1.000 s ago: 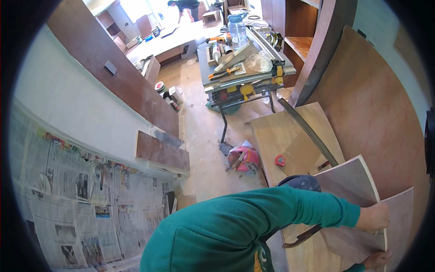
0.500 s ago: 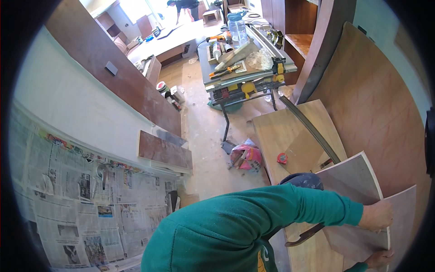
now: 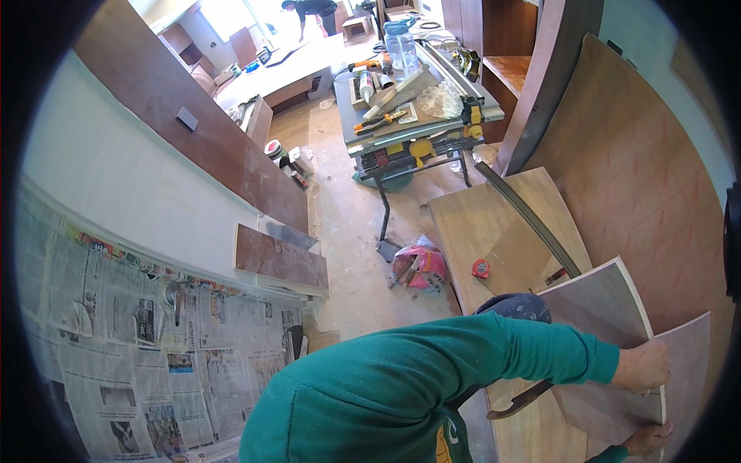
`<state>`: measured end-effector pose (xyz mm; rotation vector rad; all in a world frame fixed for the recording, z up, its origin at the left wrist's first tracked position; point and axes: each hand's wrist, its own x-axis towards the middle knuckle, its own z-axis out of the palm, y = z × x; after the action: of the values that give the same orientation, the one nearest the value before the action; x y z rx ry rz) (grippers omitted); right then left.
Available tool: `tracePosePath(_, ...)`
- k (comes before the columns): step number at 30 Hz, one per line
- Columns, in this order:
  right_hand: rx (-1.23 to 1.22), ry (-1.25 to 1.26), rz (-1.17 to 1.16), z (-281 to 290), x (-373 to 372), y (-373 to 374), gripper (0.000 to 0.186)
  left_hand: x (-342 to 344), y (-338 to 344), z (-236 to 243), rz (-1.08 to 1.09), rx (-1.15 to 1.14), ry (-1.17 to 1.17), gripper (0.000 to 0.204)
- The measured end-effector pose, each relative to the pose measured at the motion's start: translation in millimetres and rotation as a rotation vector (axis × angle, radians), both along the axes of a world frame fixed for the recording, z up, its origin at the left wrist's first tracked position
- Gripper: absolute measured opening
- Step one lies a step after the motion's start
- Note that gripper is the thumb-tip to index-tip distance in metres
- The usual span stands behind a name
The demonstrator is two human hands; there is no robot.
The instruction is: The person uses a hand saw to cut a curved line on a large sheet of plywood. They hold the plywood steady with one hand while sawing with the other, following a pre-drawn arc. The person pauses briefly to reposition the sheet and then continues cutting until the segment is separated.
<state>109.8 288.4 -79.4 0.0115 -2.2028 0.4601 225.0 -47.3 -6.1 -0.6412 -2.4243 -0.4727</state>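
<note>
My left hand (image 3: 644,366), at the end of a green sleeve, is closed on the pale edge of a thin brown wood panel (image 3: 598,305) at the lower right. Lower on that same edge, my right hand (image 3: 647,438) also grips the panel, its fingers partly visible near the picture's rim. The panel stands tilted, and another panel (image 3: 687,370) leans just beyond my hands. Under them lies a large pale board (image 3: 532,189) with a red tape measure (image 3: 481,268) and a long dark metal strip (image 3: 529,220). My sleeve hides part of the board.
A portable saw table (image 3: 401,139) ahead carries pliers, a drill, a sealant tube and a clear jug. On the floor sits a pink bag of wood offcuts (image 3: 418,266). Newspaper (image 3: 154,363) covers the left side. Another person (image 3: 312,11) bends over a far counter.
Almost nothing differs. Both hands keep their hold on the panel's edge, and the view has tilted very slightly.
</note>
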Motion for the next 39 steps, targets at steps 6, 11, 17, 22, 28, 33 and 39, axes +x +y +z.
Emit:
tracePosePath(6, 0.009, -0.008, -0.025, -7, -2, 15, 0.045, -1, 3, -1, -0.016, 0.007, 0.040, 0.024)
tracePosePath(11, 0.014, -0.027, -0.026, 25, 49, -75, 0.045, 0, -2, -3, -0.012, -0.025, 0.040, 0.023)
tracePosePath(17, 0.028, -0.036, -0.041, 22, 44, -64, 0.044, 2, -2, 1, -0.018, -0.030, 0.013, 0.023)
tracePosePath(22, 0.042, -0.047, -0.043, 17, 36, -62, 0.043, -1, -2, -1, -0.010, -0.038, 0.012, 0.026)
tracePosePath(28, 0.059, -0.061, -0.050, 13, 32, -58, 0.043, 3, -7, 4, -0.004, -0.040, 0.005, 0.032)
tracePosePath(33, 0.072, -0.076, -0.045, 17, 35, -71, 0.042, -1, -8, 1, 0.004, -0.027, 0.009, 0.032)
tracePosePath(39, 0.086, -0.100, -0.041, 9, 30, -71, 0.042, -4, -7, -2, 0.020, -0.013, 0.002, 0.028)
